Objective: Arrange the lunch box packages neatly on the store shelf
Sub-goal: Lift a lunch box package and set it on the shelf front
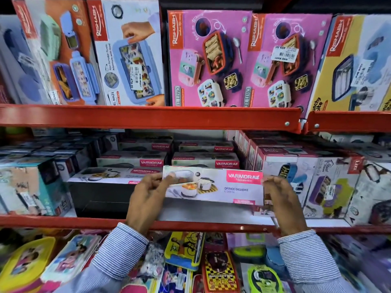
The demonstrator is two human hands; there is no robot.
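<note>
At either end of a white Varmora lunch box package (213,187), the fingers pinch it: left hand (146,199) on its left edge, right hand (281,199) on its right. It hangs just above the middle red shelf (63,222), in front of stacked Varmora boxes (131,161)

A retail shop, housewares aisle. Red metal shelf rails (148,118) run across in tiers, packed with boxed goods facing outward — Rishabh lunch box packages (209,58) standing on the upper tier, stacked Varmora boxes (205,162) on the middle one. White price stickers (284,53) with barcodes and "Nine Mart" are stuck on several boxes. Lowest tier — loose colourful children's lunch boxes (220,271) laid out for sale.
</note>
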